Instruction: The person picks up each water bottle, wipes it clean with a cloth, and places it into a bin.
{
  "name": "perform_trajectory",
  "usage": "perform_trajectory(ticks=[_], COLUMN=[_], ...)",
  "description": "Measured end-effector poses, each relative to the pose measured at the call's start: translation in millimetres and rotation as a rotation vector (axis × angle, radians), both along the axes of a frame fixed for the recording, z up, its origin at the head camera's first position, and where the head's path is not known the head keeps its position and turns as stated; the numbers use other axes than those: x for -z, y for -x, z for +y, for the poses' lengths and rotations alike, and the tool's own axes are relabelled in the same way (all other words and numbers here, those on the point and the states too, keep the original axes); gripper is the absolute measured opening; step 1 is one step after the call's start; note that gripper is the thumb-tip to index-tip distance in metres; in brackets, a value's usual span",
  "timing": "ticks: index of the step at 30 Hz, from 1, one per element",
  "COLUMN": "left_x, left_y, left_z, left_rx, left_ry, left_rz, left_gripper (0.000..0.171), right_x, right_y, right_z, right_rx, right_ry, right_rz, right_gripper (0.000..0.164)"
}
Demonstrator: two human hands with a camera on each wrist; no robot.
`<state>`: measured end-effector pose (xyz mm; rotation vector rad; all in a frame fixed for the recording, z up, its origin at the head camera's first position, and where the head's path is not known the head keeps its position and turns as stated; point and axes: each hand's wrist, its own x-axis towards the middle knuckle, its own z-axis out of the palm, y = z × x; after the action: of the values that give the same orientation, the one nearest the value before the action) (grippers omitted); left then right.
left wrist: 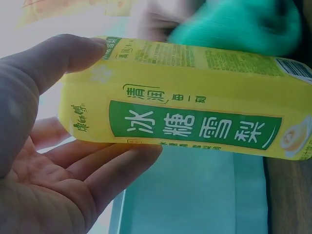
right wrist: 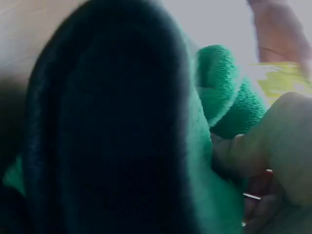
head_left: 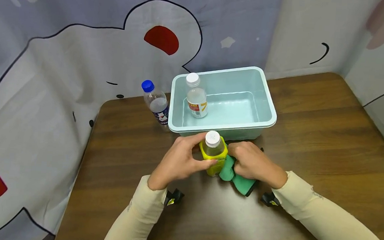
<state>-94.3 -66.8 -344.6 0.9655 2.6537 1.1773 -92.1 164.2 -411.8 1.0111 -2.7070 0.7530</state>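
Observation:
My left hand [head_left: 180,159] holds a yellow-labelled drink bottle [head_left: 216,169] with a white cap, upright in front of the basin. In the left wrist view, thumb and fingers span opposite sides of the bottle [left wrist: 195,97], whose label has a green panel with white characters. Close on the bottle's right side, my right hand [head_left: 253,161] grips a bunched green cloth [head_left: 243,183] with a dark edge. Folds of the cloth [right wrist: 219,87] fill much of the right wrist view, partly dark and blurred. Whether the cloth touches the bottle, I cannot tell.
Behind the hands is a pale blue-green plastic basin [head_left: 271,119]. A clear bottle with a white cap [head_left: 196,96] stands inside, at its left end. Left of the basin, a blue-capped bottle [head_left: 156,103] stands on the wooden table [head_left: 123,167]. A printed curtain [head_left: 83,58] hangs behind.

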Motion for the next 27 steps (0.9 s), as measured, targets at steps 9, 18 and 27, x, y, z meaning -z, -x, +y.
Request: perform_trajectory(ticks=[9,18,27], left_x=[6.5,-9.6,-43.4], left_y=[-0.8,-0.4,5.0], left_z=[-0.1,-9.0,-13.0], left_rx=[0.023,0.032,0.025], left_ry=[-0.004,-0.039,-0.084], left_rz=[0.127,0.315,0.364], left_gripper=[0.053,0.049,0.045], right_x=[9.2,1.0,9.1], right_y=[-4.4,-10.3,-9.3], right_z=[1.6,11.3,12.1], right_rx=[0.021,0.007,0.011], right_ry=[-0.204,-0.253,-0.233], right_rz=[-0.104,-0.041,-0.039], right_gripper=[0.030,0.030,0.030])
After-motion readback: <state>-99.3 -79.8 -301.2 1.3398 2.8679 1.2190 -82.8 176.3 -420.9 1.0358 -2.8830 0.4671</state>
